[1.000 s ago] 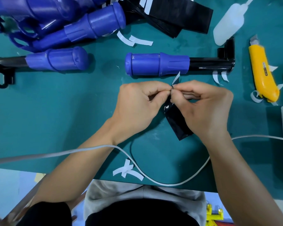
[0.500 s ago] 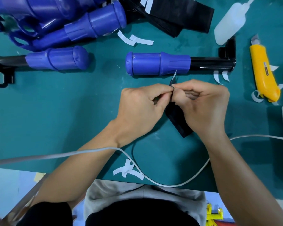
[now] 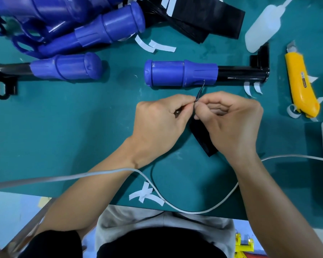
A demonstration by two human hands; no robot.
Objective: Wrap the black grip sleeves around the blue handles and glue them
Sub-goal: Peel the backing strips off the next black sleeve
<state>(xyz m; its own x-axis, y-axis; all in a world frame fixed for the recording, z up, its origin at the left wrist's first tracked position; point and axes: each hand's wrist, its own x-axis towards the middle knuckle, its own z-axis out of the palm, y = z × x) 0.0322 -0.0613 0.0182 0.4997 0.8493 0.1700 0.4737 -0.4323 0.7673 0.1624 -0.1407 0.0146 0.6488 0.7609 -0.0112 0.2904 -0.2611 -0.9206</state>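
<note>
My left hand point(image 3: 160, 123) and my right hand point(image 3: 229, 121) meet at their fingertips over the green mat, both pinching the top edge of a black grip sleeve point(image 3: 203, 140). A thin strip point(image 3: 200, 90) sticks up between the fingertips. The sleeve hangs down under my right palm, mostly hidden. Just beyond my hands lies a blue handle point(image 3: 181, 74) on a black bar point(image 3: 241, 73). A second blue handle point(image 3: 65, 67) on a black bar lies at the left. More blue handles point(image 3: 108, 28) are piled at the back left.
Black sleeve sheets point(image 3: 205, 17) lie at the back centre beside a white squeeze bottle point(image 3: 263, 25). A yellow utility knife point(image 3: 302, 84) lies at the right. White backing strips point(image 3: 153, 46) are scattered about. A white cable point(image 3: 175, 205) loops across the near edge.
Both hands stay pinched together on the sleeve's edge. The sleeve's lower end has shifted slightly, and the thin strip between the fingertips stands a little straighter.
</note>
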